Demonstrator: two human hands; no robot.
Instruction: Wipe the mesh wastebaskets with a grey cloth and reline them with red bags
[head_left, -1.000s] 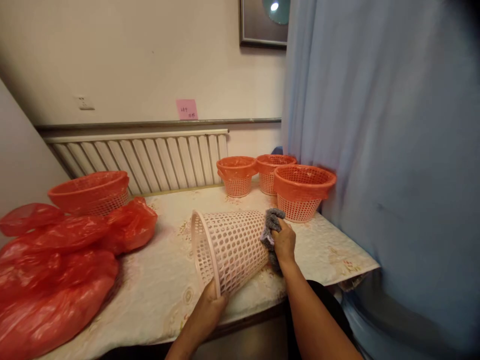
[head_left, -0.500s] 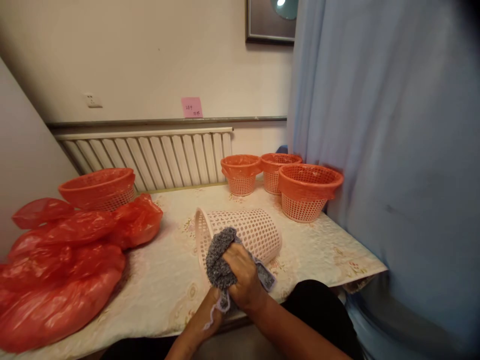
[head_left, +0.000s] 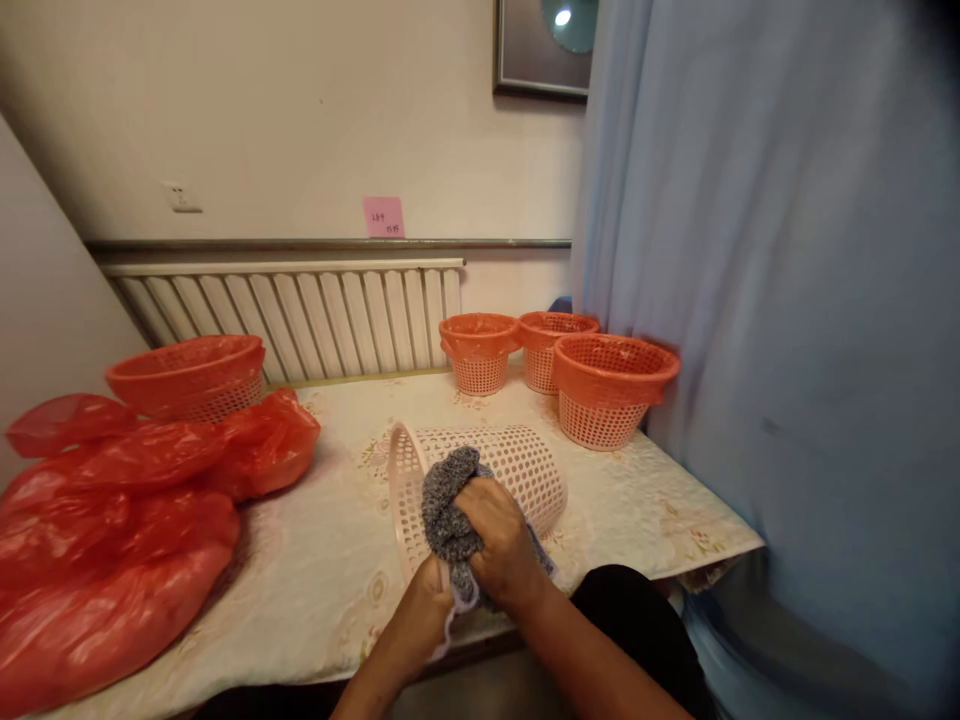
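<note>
Head view, on my screen. Three red-lined baskets [head_left: 604,420]: far right. Another lined basket [head_left: 187,380]: far left. Red bags [head_left: 112,560]: heaped, near left. Blue curtain [head_left: 750,250]: right. One bare basket [head_left: 529,465]: middle of the table [head_left: 315,570], lying down, long axis left to right, mouth left; grey cloth [head_left: 446,515] blocking part from me. Left hand [head_left: 420,610]: gripping its rim. Right hand [head_left: 501,540]: bunched around the cloth, against its side.

The grey cloth [head_left: 448,505] hides part of the tipped basket [head_left: 529,465].
</note>
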